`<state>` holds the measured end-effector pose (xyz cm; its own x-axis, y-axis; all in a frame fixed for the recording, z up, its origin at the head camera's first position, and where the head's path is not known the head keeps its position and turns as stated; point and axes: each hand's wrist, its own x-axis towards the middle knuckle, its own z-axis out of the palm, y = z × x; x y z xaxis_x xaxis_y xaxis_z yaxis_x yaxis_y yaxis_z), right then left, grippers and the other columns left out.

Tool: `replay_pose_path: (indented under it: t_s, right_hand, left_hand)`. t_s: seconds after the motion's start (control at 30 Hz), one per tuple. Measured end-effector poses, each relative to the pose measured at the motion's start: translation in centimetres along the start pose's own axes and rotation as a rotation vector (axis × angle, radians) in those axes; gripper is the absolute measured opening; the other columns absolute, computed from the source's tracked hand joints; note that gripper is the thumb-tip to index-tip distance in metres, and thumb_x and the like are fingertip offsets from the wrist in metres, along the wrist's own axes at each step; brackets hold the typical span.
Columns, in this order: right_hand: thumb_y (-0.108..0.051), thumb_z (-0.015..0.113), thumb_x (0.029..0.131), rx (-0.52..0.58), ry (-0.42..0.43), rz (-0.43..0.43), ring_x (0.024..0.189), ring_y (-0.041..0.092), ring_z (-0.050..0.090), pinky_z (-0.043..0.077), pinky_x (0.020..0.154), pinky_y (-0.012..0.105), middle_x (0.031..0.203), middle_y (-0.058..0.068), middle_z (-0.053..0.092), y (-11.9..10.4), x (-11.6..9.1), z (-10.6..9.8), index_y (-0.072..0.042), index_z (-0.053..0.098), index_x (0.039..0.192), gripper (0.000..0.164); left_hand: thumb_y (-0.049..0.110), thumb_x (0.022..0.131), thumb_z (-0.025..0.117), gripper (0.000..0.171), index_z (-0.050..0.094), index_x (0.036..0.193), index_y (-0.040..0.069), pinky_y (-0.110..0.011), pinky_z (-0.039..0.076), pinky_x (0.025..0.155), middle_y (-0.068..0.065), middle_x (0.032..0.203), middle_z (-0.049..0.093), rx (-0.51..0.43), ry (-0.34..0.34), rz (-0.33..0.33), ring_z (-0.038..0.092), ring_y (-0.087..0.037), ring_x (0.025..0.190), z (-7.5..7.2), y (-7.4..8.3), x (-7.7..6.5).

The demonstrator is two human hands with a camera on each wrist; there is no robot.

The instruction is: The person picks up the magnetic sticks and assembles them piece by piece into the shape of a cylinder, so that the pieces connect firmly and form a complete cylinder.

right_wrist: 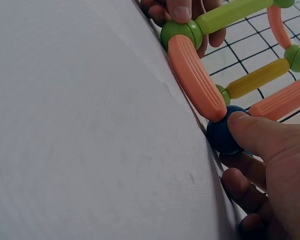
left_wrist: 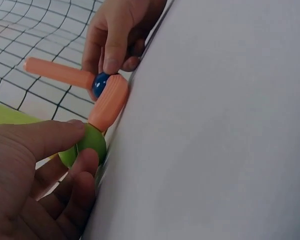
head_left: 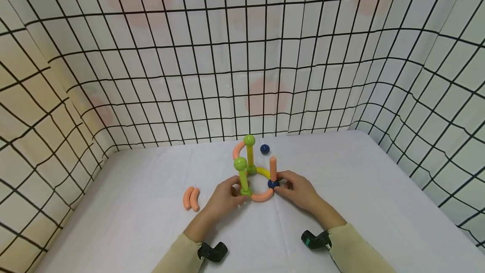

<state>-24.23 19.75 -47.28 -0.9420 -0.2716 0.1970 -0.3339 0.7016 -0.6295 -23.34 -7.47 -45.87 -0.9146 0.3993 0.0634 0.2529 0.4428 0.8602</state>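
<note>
Pinches the near base ball, green, between thumb and fingers of the left hand, and the blue ball between thumb and fingers of the right hand, both grips narrow. Between the hands, on the near side, an orange arc touching both balls. Just beyond the hands, the far base ball, also green, with a yellow arc curving from it toward the right hand, its end behind the orange stick. Inside this ring, between the hands, a patch of white cloth. Cannot tell how the ring runs behind the left fingers. Above the left hand, a lime stick bearing the near top ball; beyond it, a yellow stick bearing the far top ball; between these tops, a bowed piece, orange. At the right fingertips, the orange stick upright on the blue ball. Left of the left hand, well apart, two loose arcs side by side. Beyond both hands, a loose blue ball near the far edge. Hemmed in ahead and on both sides by a gridded wall. Right of the right hand, a broad stretch of cloth reaching that wall; between the forearms, more cloth, narrowed by two black devices at the sleeves
</note>
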Motion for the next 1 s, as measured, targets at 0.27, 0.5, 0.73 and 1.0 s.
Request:
replay_pose_path:
  t_s: [0.27,0.5,0.73,1.0]
  right_hand:
    - [-0.025,0.074,0.091,0.016,-0.006,-0.021,0.076,0.005,0.052,0.044,0.066,0.021,0.106,-0.006,0.067,-0.3,0.0,0.3,-0.019,0.066,0.125,0.036]
    - [-0.024,0.073,0.091,0.019,-0.026,-0.03,0.078,0.005,0.053,0.045,0.069,0.022,0.11,-0.005,0.068,-0.7,-0.2,0.5,-0.018,0.066,0.127,0.037]
    - [-0.025,0.072,0.092,0.007,-0.039,-0.049,0.078,0.004,0.052,0.045,0.068,0.022,0.109,-0.007,0.067,-1.2,-0.3,0.7,-0.021,0.065,0.128,0.037]
    - [-0.024,0.071,0.092,0.015,-0.039,-0.08,0.078,0.003,0.052,0.046,0.067,0.021,0.112,-0.005,0.069,-1.7,-0.5,1.0,-0.02,0.065,0.13,0.038]
  left_hand:
    - [0.017,0.088,0.076,0.028,0.064,0.114,0.017,-0.023,0.05,0.062,-0.006,0.101,0.067,0.051,0.05,-0.006,0.059,-0.012,0.075,-0.5,-0.1,-0.1]
    - [0.018,0.087,0.078,0.028,0.066,0.112,0.016,-0.024,0.048,0.062,-0.007,0.113,0.068,0.081,0.12,-0.022,0.057,-0.014,0.078,-0.8,-0.3,0.0]
    - [0.014,0.086,0.077,0.027,0.066,0.111,0.017,-0.023,0.047,0.062,-0.007,0.112,0.068,0.042,0.162,-0.032,0.056,-0.013,0.077,-1.1,-0.5,-0.1]
    - [0.008,0.086,0.076,0.031,0.066,0.115,0.011,-0.023,0.049,0.057,-0.012,0.116,0.067,-0.01,0.21,-0.021,0.056,-0.013,0.074,-1.4,-1.2,0.0]
